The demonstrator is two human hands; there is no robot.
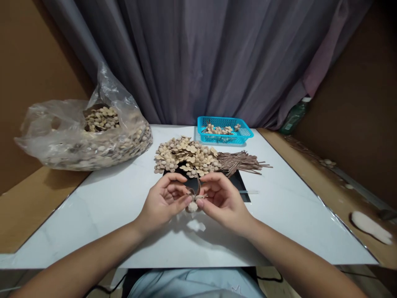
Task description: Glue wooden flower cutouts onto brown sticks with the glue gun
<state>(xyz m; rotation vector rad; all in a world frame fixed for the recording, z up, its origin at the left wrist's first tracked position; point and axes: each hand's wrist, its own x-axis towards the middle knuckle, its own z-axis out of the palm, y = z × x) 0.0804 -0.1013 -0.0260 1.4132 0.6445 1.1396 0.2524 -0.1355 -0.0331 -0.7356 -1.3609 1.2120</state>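
Note:
Between the fingertips of both hands is a small pale flower-shaped piece [192,206] with rounded lobes. A thin brown strip [199,184] rises from it in a curve. My left hand [167,198] pinches the piece's left side, thumb toward me. On the other side my right hand [221,200] pinches it in the same way. The fingers partly hide how strip and piece join. Just beyond the hands lies a heap of beige and greyish flower-shaped pieces [186,155], beside a bundle of brown strips [240,161]. A black mat [237,184] lies partly beneath them.
A clear plastic bag [62,140] full of similar pieces stands at the left. A blue basket [248,131] at the back holds several pieces and strips. At right are a green bottle [296,116] and a white oval-like object [370,227]. A grey curtain [192,62] hangs behind the white tabletop [294,223].

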